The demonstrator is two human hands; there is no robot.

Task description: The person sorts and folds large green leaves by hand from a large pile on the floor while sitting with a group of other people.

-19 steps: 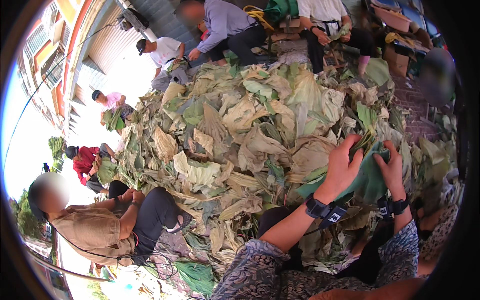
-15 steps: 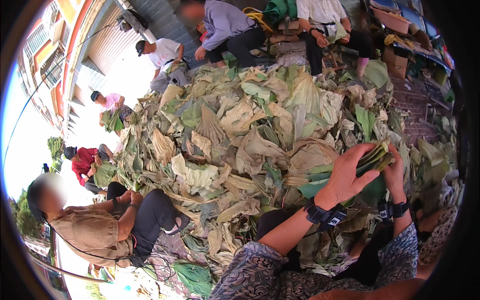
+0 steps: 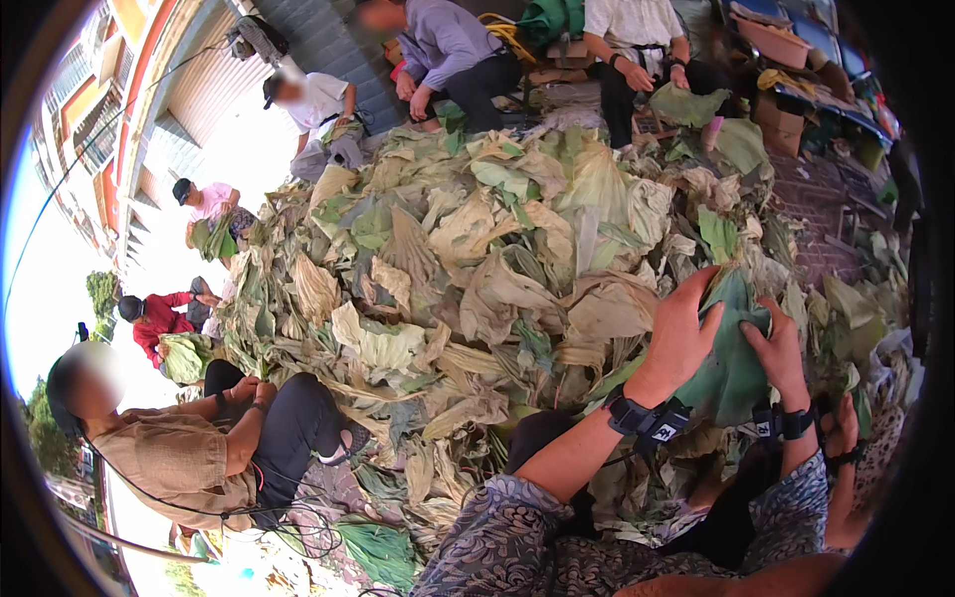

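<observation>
A large dull-green leaf (image 3: 729, 363), which looks like a dried lotus leaf, hangs downward between my hands at the right. My left hand (image 3: 684, 333) grips its upper left part, the thumb lying against the leaf. On the other side my right hand (image 3: 779, 348) pinches it with the thumb across the front. Whether further leaves are folded beneath it, I cannot tell. Just beyond my hands spreads a big heap of dry tan and green leaves (image 3: 507, 294). A small bright-green leaf (image 3: 716, 234) stands out of the heap above my left hand.
A seated person in a brown top (image 3: 174, 458) is at the left edge of the heap. Several others sit around its far side. Another person's hand (image 3: 844, 426) is close to my right forearm. Thin black cables (image 3: 308, 527) and a green bundle (image 3: 378, 552) lie at the lower left.
The leaf in my hands has turned from a folded, edge-on bundle to a broad green face hanging down. My right hand has moved slightly lower. At the back, a person's leaf has been lowered.
</observation>
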